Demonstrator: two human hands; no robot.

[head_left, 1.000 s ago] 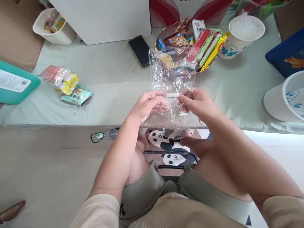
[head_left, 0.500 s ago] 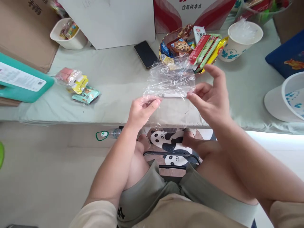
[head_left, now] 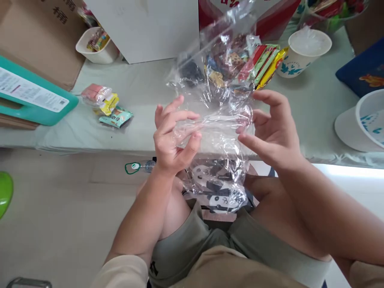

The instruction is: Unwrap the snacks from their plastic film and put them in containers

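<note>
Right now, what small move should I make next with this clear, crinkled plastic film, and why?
Probably pinch the clear, crinkled plastic film with the right hand: its thumb and index finger stand apart, while the film's lower end hangs past the front edge of the pale green, cloth-covered table.

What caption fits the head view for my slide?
Crinkled clear plastic between the left hand and right hand, wrapped snacks beyond it.

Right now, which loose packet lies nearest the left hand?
The teal packet; the yellow packet and pink packet lie farther from the left hand.
</note>
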